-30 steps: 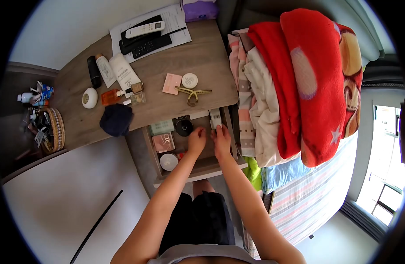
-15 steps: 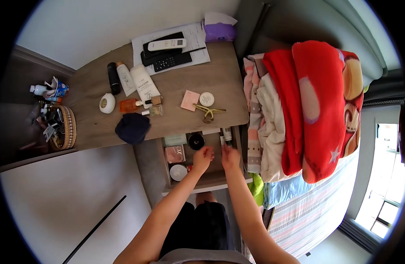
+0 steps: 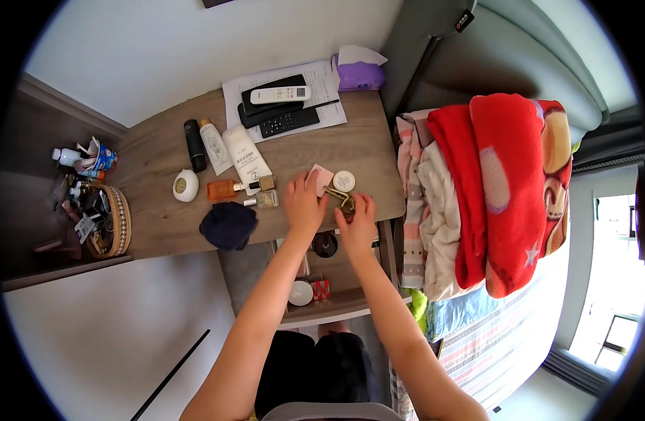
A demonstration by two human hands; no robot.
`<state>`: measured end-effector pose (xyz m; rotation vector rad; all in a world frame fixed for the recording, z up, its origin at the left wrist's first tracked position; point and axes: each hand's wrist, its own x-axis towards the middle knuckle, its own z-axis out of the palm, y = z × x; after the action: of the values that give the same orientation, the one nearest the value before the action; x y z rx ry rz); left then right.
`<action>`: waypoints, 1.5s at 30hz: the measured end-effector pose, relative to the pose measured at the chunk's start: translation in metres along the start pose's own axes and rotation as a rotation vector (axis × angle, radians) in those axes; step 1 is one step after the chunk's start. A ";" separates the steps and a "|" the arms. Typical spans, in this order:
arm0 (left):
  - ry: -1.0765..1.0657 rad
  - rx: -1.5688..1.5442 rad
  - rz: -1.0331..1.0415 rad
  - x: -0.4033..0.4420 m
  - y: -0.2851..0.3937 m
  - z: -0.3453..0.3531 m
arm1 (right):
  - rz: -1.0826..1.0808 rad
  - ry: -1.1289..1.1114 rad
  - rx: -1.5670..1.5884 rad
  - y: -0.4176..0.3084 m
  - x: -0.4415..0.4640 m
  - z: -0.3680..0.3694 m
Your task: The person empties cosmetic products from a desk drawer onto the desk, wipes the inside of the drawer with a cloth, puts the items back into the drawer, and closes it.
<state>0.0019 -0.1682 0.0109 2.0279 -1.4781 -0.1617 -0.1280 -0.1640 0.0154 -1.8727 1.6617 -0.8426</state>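
Note:
My left hand (image 3: pixel 305 205) is on the tabletop with its fingers and thumb around the left and lower edges of a flat pink box (image 3: pixel 324 181). Close beside it, my right hand (image 3: pixel 357 223) has its fingers closed on a gold-coloured hair claw clip (image 3: pixel 345 203), which lies at the table's front edge. A small round white jar (image 3: pixel 344 181) stands just behind the clip, touched by neither hand. Below my forearms is the open drawer (image 3: pixel 348 306), holding a dark round container (image 3: pixel 324 244), a white round lid or jar (image 3: pixel 300 293) and a red patterned box (image 3: pixel 321 289).
On the wooden table (image 3: pixel 161 224) are tubes (image 3: pixel 245 156), perfume bottles (image 3: pixel 220 190), a dark cloth (image 3: pixel 228 226), remotes (image 3: pixel 280 95) on papers and a purple tissue pack (image 3: pixel 359 74). A woven basket (image 3: pixel 119 224) stands left. Folded red blankets (image 3: pixel 508 189) are piled right.
Both hands have risen from inside the drawer to the tabletop. My left hand has reached the pink box, my right hand the claw clip. The view has shifted slightly.

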 end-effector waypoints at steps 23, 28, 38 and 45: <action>0.248 -1.010 -0.646 -0.111 -0.040 -0.044 | -0.482 -0.124 -0.553 -0.004 0.075 0.015; 0.257 -1.002 -0.699 -0.160 -0.046 -0.058 | -0.357 -0.118 0.177 -0.024 0.052 -0.002; -0.001 -0.670 -0.593 -0.208 -0.036 -0.047 | 1.023 -0.529 0.952 0.063 -0.133 -0.017; -0.367 -0.473 -0.343 -0.200 -0.009 -0.023 | 1.034 -0.711 1.112 0.080 -0.146 -0.021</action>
<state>-0.0546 0.0221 -0.0261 1.8931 -1.1324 -0.9732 -0.2081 -0.0293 -0.0457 -0.3286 1.0410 -0.3744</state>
